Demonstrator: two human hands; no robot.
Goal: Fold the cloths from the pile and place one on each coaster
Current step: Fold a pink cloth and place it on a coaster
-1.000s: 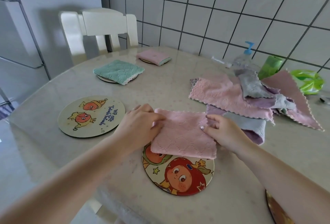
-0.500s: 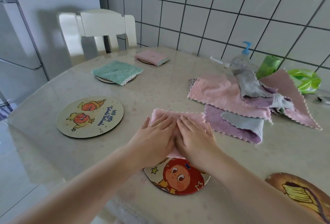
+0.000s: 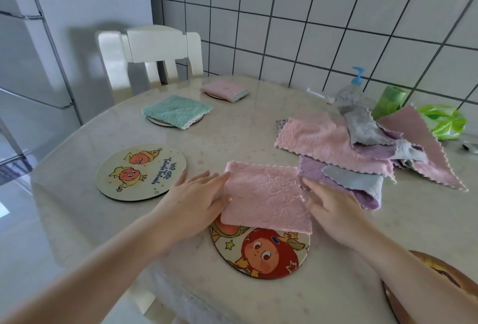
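Far left of frame: fridge door (image 3: 28, 70). Upper left: white chair (image 3: 155, 52) behind the desk (image 3: 77, 220). Left of centre: bare round coaster with two orange characters (image 3: 141, 172), nothing on it. Behind it, mint green folded cloth (image 3: 177, 111) lies on a second coaster (image 3: 157, 121), only its rim showing. Further back, upper centre: small pink folded cloth (image 3: 225, 89) on another coaster (image 3: 213, 95), mostly hidden.

Centre: left hand (image 3: 195, 201) lies flat, fingers straight, its grip holds nothing; fingertips touch the left edge of the pink folded cloth (image 3: 266, 198). That cloth rests half on the red-haired character coaster (image 3: 261, 252), covering its upper part, lower part exposed; far half of the cloth lies on the desk. Right hand (image 3: 333, 208) is flat too, fingers straight against the cloth's right edge, grip open, nothing pinched.

Right of centre: pile of unfolded cloths (image 3: 362, 150), pink, purple and grey overlapping; its near purple corner just beside the right hand. Behind the pile: clear pump bottle with blue top (image 3: 353, 88), green roll (image 3: 389, 101), bright green bag (image 3: 446, 122). Lower right corner: brown coaster (image 3: 439, 272), partly cut off by the frame and by the right forearm. Tiled wall (image 3: 336, 26) across the top.
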